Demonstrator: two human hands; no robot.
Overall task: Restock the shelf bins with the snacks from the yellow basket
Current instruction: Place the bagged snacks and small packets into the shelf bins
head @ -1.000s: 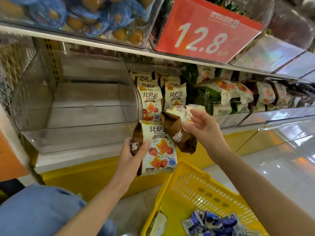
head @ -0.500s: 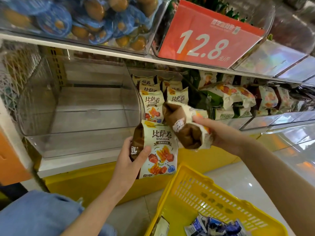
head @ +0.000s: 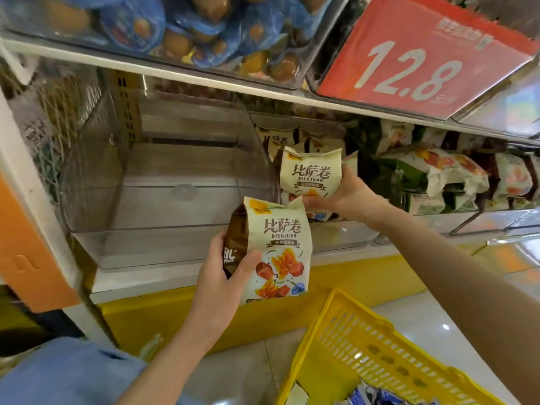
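Curling round the lower half of a cream-and-brown snack pack [head: 279, 249], the thumb and fingers of the left hand [head: 217, 283] are gripping it upright, just below and in front of the stocked bin [head: 347, 232]. The right hand [head: 349, 197] is pinching a second pack [head: 309, 175] of the same kind by its bottom edge, holding it at that bin's mouth, against the packs already inside. The yellow basket [head: 365, 343] is sitting lower right, carrying blue-wrapped snacks [head: 380, 396].
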